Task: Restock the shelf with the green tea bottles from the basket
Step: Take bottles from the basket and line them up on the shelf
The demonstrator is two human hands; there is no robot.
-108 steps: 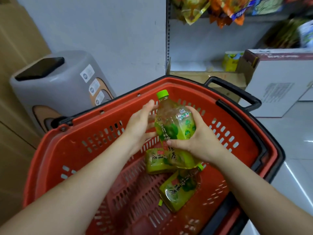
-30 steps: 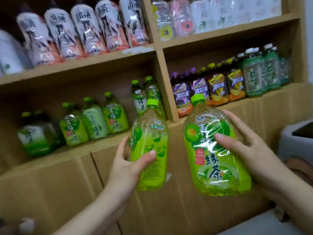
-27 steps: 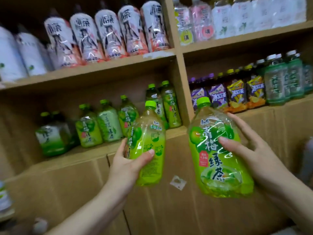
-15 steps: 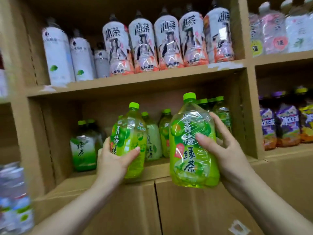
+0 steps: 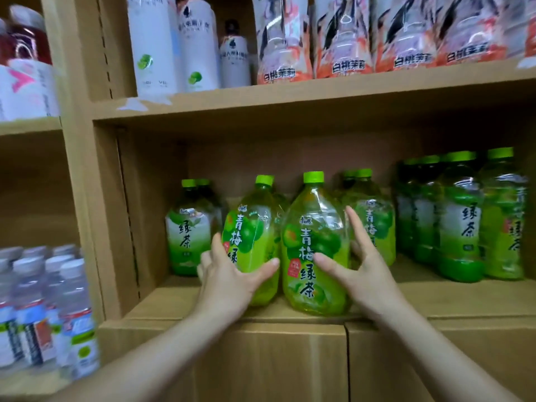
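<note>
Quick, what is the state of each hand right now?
Left hand: holding the left green tea bottle.
Right hand: thumb and straight fingers flank the right green tea bottle; whether it grips cannot be told.

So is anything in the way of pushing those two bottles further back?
Partly. Both bottles already stand on the shelf. Stocked bottles sit close behind the right bottle, beside the right hand. Behind the left bottle, held by the left hand, I cannot tell.
</note>
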